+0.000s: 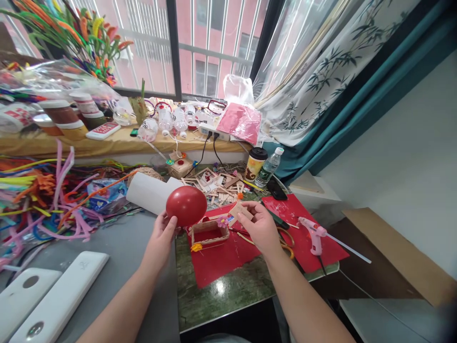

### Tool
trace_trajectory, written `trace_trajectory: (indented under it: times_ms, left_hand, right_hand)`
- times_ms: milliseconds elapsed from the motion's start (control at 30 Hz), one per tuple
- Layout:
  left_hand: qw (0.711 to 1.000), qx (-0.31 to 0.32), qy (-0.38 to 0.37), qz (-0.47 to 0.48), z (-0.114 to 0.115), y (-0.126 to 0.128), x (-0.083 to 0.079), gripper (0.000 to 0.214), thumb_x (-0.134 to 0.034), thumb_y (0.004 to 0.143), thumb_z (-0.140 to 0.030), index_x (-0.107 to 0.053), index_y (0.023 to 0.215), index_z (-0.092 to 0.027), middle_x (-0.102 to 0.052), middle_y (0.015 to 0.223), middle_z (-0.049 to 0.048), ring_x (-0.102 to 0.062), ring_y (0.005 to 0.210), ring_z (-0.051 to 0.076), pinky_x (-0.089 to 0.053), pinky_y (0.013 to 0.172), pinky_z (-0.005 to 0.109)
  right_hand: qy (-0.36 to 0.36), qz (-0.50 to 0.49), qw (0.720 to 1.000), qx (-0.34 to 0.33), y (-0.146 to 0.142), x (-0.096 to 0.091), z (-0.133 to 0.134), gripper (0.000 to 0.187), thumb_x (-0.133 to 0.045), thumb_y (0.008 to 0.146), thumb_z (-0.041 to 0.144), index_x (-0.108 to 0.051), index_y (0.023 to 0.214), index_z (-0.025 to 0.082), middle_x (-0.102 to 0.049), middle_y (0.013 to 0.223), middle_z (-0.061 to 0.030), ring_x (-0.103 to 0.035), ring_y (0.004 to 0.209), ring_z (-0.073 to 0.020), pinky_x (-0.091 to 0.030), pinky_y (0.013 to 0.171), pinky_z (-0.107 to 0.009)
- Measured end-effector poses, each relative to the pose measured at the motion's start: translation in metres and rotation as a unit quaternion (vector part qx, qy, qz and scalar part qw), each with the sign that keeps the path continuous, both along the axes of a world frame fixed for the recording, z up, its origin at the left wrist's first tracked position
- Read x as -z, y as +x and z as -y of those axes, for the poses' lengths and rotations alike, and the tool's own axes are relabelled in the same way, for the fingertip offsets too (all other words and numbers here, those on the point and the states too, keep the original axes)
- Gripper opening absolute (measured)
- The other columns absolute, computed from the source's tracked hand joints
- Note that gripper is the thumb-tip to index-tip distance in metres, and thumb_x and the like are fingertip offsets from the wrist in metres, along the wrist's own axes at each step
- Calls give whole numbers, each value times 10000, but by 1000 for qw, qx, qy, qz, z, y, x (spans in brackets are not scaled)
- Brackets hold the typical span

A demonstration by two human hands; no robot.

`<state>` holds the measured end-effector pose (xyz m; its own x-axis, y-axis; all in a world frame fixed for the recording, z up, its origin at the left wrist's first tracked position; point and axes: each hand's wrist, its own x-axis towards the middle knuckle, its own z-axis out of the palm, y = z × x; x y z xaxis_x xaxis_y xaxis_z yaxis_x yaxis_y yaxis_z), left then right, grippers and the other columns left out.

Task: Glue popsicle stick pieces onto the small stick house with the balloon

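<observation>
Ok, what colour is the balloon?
The balloon is red; the head view shows it best.

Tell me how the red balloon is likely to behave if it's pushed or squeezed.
The red balloon is probably light for its size, since the left hand holds it by its lower edge with just the fingers. Its rounded shape suggests it would roll easily if pushed. The smooth, glossy skin looks taut, so it may be slippery and could burst if squeezed hard.

No lettering reads clearly, though the green bottle label (263, 174) seems printed.
</observation>
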<state>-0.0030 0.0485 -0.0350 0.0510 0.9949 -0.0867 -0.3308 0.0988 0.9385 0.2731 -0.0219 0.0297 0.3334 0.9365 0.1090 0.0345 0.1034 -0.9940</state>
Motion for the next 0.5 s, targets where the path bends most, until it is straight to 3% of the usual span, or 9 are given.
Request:
trace_trajectory:
  times_ms: [200,500]
  left_hand:
    - [999,3,-38,23,-3,-1,7,610,-690,913,-678,-617,1311,-221,-732,1065,63,-704,916,216,-557,847,360]
    - [997,13,-42,57,-1,4,1,579,-703,918,-655,-625,1302,-228,-704,1027,46,-666,837,191,-580,801,354]
  right_hand:
    - [-15,14,999,41,-1,1,-2,301,-791,858,389,-639,1065,230,-754,913,-3,-659,577,-135,-558,567,-270]
    - [-55,-41,995,73,-11,16,-13,325,-756,815,371,-506,999,275,-717,788,39,-701,500,-199,-582,504,-329]
